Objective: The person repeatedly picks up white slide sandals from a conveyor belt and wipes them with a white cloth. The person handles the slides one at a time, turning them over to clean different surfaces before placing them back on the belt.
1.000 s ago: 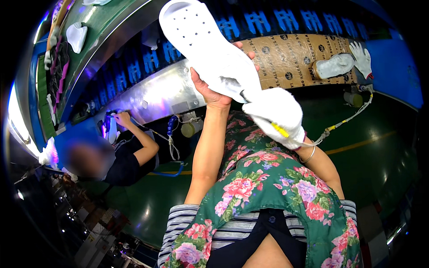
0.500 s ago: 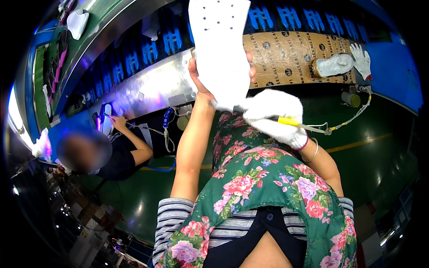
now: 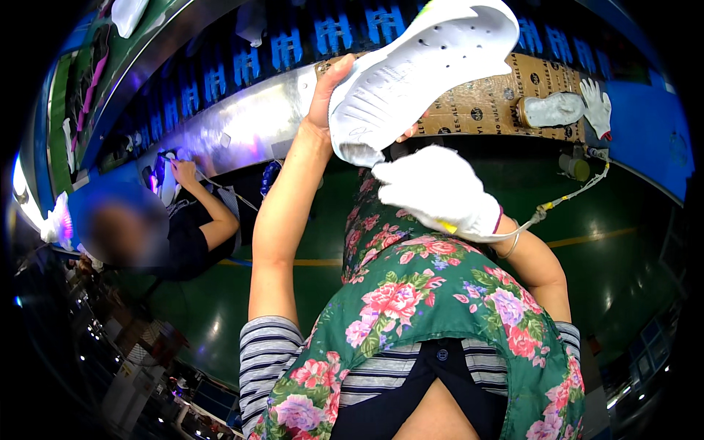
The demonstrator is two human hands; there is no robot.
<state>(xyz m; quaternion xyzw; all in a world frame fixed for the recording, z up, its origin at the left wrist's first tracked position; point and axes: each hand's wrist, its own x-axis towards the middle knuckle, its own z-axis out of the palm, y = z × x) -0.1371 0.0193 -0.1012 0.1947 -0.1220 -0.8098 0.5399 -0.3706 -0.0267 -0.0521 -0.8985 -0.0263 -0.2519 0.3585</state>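
Up at the left, at about nine o'clock, a co-worker [image 3: 139, 238] in a dark top leans over the desk [image 3: 242, 125], with one hand [image 3: 183, 172] reaching to a small glowing tool [image 3: 158, 176]. A long shiny rail runs along that desk, and a row of blue clips [image 3: 323, 37] sits above it.

Next comes the left hand [image 3: 330, 103], bare, raised high at about twelve o'clock. It is grasping a white sole [image 3: 418, 70] by its lower end, thumb on one side and fingers wrapped behind. The sole is tilted, with its wide end up to the right and small holes showing on its flat face.

Just under the sole, at about one o'clock, is the right hand [image 3: 440, 191]. It wears a white glove and is clenched around a thin yellow tool [image 3: 449, 227], of which only the tip peeks out. A pale cord [image 3: 565, 198] runs from that hand up to the right, toward a small round can [image 3: 576, 169] at the edge of the desk. The glove is close to the sole's lower end, but I cannot tell if they touch.

Behind the sole lies a brown cardboard sheet [image 3: 491, 106] on the desk. At two o'clock a second sole [image 3: 550, 110] rests on it, and a spare white glove [image 3: 598, 106] lies just beside that.

Down at six o'clock is a green apron with pink flowers [image 3: 411, 308] over a striped shirt.
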